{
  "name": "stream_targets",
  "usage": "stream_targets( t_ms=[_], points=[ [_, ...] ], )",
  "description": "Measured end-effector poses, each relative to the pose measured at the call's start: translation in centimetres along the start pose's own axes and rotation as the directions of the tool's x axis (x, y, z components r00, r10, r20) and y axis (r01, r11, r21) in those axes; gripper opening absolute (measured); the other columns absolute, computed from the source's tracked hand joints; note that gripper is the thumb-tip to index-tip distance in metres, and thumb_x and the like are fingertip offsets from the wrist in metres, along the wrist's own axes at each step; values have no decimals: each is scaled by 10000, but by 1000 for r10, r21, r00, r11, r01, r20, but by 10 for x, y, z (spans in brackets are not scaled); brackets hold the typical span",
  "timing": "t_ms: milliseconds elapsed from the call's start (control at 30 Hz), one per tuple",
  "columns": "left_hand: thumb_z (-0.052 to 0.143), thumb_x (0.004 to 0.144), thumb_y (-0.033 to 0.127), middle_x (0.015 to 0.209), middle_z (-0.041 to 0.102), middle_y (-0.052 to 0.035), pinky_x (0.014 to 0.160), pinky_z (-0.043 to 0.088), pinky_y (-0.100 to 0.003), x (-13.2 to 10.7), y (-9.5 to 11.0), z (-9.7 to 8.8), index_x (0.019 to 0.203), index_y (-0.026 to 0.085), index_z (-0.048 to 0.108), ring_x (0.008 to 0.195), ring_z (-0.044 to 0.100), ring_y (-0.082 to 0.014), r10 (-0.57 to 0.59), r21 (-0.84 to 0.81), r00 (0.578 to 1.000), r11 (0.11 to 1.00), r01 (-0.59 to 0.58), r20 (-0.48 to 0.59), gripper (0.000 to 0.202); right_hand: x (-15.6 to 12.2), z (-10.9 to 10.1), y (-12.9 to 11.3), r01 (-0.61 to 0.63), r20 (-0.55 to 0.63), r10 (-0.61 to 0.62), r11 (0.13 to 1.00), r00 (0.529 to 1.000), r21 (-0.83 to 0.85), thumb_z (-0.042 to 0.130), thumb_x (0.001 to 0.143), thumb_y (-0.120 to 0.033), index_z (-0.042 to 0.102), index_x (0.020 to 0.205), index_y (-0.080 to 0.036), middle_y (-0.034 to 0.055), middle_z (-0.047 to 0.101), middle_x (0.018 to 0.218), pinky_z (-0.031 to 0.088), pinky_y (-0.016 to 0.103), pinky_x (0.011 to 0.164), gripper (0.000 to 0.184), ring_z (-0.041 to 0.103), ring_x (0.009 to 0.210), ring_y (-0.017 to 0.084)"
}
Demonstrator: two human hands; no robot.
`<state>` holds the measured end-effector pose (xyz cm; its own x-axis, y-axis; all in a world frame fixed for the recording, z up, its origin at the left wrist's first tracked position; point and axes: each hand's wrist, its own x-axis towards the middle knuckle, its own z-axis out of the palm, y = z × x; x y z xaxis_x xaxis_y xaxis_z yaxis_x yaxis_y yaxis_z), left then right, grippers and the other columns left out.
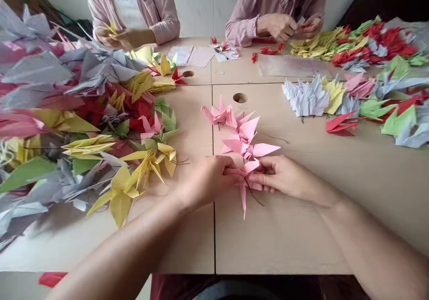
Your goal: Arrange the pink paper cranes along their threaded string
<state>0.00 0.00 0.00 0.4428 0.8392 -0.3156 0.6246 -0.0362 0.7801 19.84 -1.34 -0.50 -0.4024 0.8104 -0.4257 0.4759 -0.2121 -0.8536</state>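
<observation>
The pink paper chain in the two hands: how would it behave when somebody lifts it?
The pink paper chain should be light, being thin folded paper. It may flop, since it seems strung on dark thread. Its narrow pointed tips could crease easily.

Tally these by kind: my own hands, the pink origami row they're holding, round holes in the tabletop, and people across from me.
Hands: 2, your left hand and right hand
Pink origami row: 1, its pieces overlapping
Tabletop holes: 2, near hole and far hole
People across: 2, left person and right person
Total: 7
</observation>
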Motion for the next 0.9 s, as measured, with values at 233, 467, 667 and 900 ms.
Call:
stream_targets(
  t_ms=[233, 467, 667, 900],
  points=[
    [521, 815, 414, 545, 393, 57, 457, 210, -211, -2, 2, 1, 580, 171, 485, 522, 299, -83, 72, 45, 996, 997, -69, -59, 339, -1, 0, 0, 33, -91, -43, 994, 995, -102, 552, 842, -424, 607, 726, -161, -1, 562, 642, 397, 211, 485, 293, 489, 559, 93],
    [501, 825, 387, 531, 341, 61, 470, 193, -225, 2, 2, 1, 543, 172, 388, 508, 265, -78, 101, 66, 994, 993, -97, -48, 372, 1, 2, 3, 53, -135, -72, 989, 988, -136, 544, 846, -417, 551, 652, -166, -20, 519, 601, 365, 208, 486, 317, 456, 545, 85],
    [471, 861, 390, 534, 411, 50, 486, 222, -223, 0, 1, -3, 571, 170, 461, 512, 322, -83, 167, 178, 983, 972, -151, -81, 364, -1, -8, 2, 61, -57, -71, 984, 996, -166, 512, 862, -463, 592, 695, -165, -3, 557, 634, 396, 210, 494, 350, 502, 550, 98],
    [523, 844, 361, 820, 599, 24, 513, 317, -193, 3, -1, -12, 879, 201, 549, 517, 412, -57, 103, 10, 928, 994, -106, -359, 166, -5, -32, 10, -73, -273, -5, 958, 962, -276, 443, 832, -638, 646, 747, -162, 6, 561, 536, 331, 217, 424, 525, 460, 456, 101]
  ],
)
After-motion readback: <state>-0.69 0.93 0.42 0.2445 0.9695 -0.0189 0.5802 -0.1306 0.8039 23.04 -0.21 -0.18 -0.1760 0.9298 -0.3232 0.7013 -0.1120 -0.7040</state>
